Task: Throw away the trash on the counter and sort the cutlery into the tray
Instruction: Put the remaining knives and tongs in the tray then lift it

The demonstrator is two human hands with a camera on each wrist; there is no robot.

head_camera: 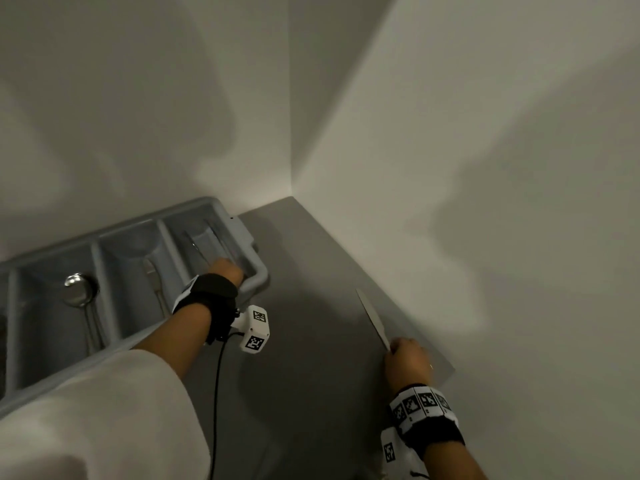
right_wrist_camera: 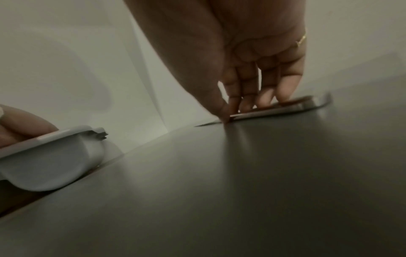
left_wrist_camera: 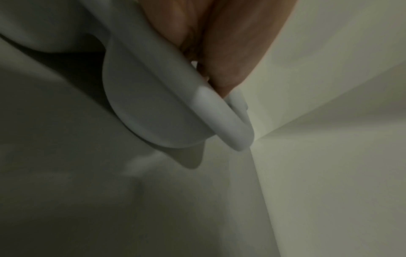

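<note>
Currently left hand [head_camera: 227, 270] is gripping the end rim of the tray [head_camera: 258, 271], fingers curled over it. Right of the tray, the knife [head_camera: 372, 317] is lying flat on the counter [head_camera: 311, 341], long axis running away toward the wall; right hand [head_camera: 407, 358] is pinching its near handle end, so it's nearer.

I see grey cutlery tray [head_camera: 258, 271], left of frame, with divided compartments: spoon [head_camera: 78, 289] in one, fork [head_camera: 152, 275] in next, thin utensils in rightmost. Silver knife [head_camera: 372, 317] lies flat on counter, lower right.
</note>
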